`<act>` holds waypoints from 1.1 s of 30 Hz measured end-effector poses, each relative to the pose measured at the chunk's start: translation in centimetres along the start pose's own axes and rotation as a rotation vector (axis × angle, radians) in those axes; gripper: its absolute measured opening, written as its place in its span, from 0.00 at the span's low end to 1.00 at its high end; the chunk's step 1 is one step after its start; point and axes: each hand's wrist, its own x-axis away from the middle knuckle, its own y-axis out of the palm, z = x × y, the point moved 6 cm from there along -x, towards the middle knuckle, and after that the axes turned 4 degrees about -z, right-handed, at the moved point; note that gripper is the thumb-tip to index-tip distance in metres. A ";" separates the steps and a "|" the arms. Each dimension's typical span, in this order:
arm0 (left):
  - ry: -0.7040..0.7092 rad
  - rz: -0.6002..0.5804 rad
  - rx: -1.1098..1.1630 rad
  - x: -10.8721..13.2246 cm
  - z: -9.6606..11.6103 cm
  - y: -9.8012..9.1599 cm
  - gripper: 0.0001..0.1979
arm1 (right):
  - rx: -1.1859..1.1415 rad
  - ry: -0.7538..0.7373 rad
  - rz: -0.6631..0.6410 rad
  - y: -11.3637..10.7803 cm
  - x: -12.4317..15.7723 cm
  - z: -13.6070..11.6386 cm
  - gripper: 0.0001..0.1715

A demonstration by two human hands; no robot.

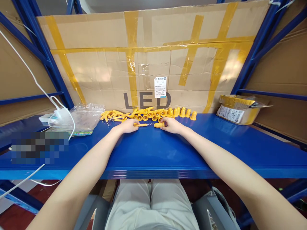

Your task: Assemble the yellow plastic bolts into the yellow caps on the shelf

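Observation:
My left hand (pixel 129 126) is closed on a yellow corkscrew (pixel 143 125), whose metal spiral (pixel 150 124) points right. Facing it from the other side, my right hand (pixel 173 125) grips a yellow plastic sleeve (pixel 158 125) by its right end. A small gap separates the spiral's tip from the sleeve. Just beyond my hands, yellow hollow cups (pixel 154 118) lie with their openings toward me. Several more corkscrews (pixel 112 115) are heaped at the left, their spirals sticking out. To the right, yellow cups (pixel 193 115) stand upright in a row.
A cardboard sheet with yellow tape (pixel 107 73) walls off the back of the blue table (pixel 153 150). At left lie clear plastic bags (pixel 83 116) and a white plug with cable (pixel 61 115). An open carton (pixel 237 110) sits at right. Blue posts (pixel 256 48) flank the workspace.

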 end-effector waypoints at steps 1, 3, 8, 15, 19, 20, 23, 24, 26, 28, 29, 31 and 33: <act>-0.003 -0.002 0.003 0.0 0.0 0.0 0.18 | 0.002 0.011 0.010 0.0 0.0 0.1 0.20; -0.002 -0.009 0.002 0.0 0.0 0.0 0.18 | 0.003 0.031 0.024 -0.2 0.0 0.3 0.19; 0.046 -0.015 0.032 0.0 0.6 0.3 0.17 | -0.038 -0.029 -0.005 0.0 0.2 -0.2 0.19; 0.122 0.094 0.122 0.0 1.4 0.1 0.16 | -0.175 -0.126 0.107 -0.4 0.1 -0.8 0.15; 0.120 0.139 0.107 0.0 1.3 0.0 0.16 | -0.235 -0.134 0.140 -0.7 0.2 -0.7 0.16; 0.122 0.148 0.107 0.0 1.3 0.0 0.15 | -0.236 -0.136 0.144 -0.8 0.2 -0.7 0.16; 0.132 0.166 0.130 -0.1 1.4 -0.2 0.14 | -0.206 -0.142 0.158 -1.0 0.3 -0.8 0.17; 0.130 0.165 0.137 -0.1 1.4 -0.2 0.14 | -0.188 -0.148 0.159 -1.0 0.4 -0.8 0.17; 0.121 0.153 0.137 -0.1 1.5 -0.2 0.15 | -0.159 -0.160 0.147 -0.9 0.4 -0.8 0.17; 0.113 0.144 0.131 -0.1 1.5 -0.1 0.16 | -0.164 -0.158 0.137 -0.7 0.3 -0.7 0.18; 0.111 0.141 0.131 -0.1 1.5 -0.1 0.16 | -0.183 -0.149 0.139 -0.6 0.3 -0.6 0.18; 0.110 0.147 0.135 0.0 1.5 -0.1 0.16 | -0.242 -0.124 0.144 -0.4 0.1 -0.3 0.19; 0.108 0.160 0.135 0.0 1.5 -0.2 0.15 | -0.321 -0.093 0.141 -0.1 -0.1 0.1 0.20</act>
